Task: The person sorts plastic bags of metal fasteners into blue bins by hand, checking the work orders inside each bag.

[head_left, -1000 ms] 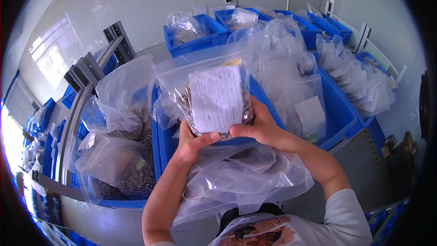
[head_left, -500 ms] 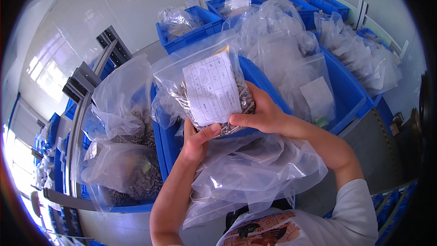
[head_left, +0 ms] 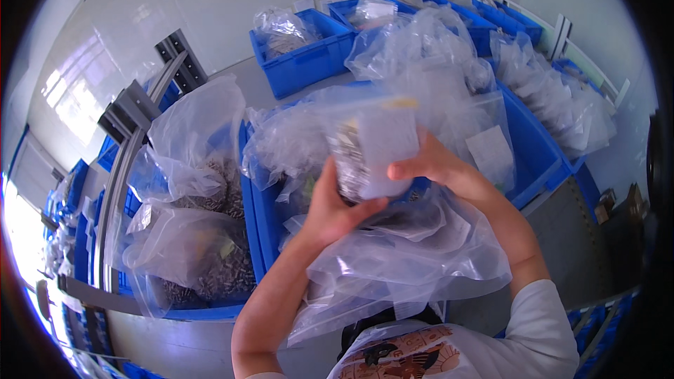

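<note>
In our 2 bare hands we hold a clear plastic bag of small silvery metal parts (head_left: 351,161), raised in front of us above the blue bins; it is blurred. Our left hand (head_left: 337,203) cups its lower left side, the thumb laid across the bottom edge. Our right hand (head_left: 439,161) grips the right side, its thumb over the lower front and its fingers partly hidden, so we pinch the bag from both sides. A white paper sheet (head_left: 386,140) covers the right part of its face, with the metal parts visible to the left of it and a yellow patch (head_left: 400,103) along the top.

Below our hands, a large crumpled sheet of clear plastic (head_left: 414,267) spreads above our white printed shirt (head_left: 414,354). Behind our left hand, cloudy clear bags (head_left: 298,137) fill a blue plastic bin (head_left: 261,238). To our left we see another blue bin with a curved-looking front rim (head_left: 203,314), holding clear bags of dark metal pieces (head_left: 225,267), beside a grey metal rail (head_left: 121,196).

Beyond our right hand stands a clear bag with a white label (head_left: 489,151), near a heap of filmy clear bags (head_left: 421,45). Farther back, a blue rectangular bin (head_left: 305,67) holds a shiny clear bag (head_left: 281,28), before a pale grey wall (head_left: 232,14).
</note>
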Demonstrator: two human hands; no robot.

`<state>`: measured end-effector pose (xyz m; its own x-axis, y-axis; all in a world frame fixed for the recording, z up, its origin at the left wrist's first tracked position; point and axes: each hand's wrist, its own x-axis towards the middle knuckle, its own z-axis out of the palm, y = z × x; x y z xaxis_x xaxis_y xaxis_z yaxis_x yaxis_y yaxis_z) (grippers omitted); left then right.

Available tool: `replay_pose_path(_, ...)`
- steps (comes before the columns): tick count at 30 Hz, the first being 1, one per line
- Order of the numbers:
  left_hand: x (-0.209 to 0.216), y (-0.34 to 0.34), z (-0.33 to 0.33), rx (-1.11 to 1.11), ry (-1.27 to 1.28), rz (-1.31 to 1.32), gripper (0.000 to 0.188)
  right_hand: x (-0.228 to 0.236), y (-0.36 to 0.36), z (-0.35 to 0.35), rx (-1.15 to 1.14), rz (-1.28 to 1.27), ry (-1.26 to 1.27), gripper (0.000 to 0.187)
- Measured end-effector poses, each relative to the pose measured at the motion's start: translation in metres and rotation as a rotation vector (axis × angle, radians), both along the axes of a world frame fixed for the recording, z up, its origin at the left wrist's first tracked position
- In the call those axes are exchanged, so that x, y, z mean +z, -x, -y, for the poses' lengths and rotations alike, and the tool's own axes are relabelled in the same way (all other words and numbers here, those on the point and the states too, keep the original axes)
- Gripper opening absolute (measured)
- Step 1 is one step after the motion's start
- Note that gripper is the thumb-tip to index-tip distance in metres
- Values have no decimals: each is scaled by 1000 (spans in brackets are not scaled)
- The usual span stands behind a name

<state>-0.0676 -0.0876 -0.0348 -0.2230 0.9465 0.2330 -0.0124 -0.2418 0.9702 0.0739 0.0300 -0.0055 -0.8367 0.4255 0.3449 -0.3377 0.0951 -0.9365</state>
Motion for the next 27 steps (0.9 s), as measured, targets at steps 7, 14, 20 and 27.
replay_pose_path(7, -3, 32, -19, -291, 144, -267, 79, -1, 6, 7, -415, -10, 189, 34)
replay_pose_path(14, -20, 82, -76, -348, 357, -927, 49, 11, 2, -11, -590, -384, 281, 30)
replay_pose_path(20, -13, 120, -101, 64, 275, -1421, 45, 7, 17, -13, -477, -49, 75, 31)
replay_pose_path(27, 6, 130, -95, 381, 616, -1140, 51, -10, 66, -91, -500, 258, -66, 31)
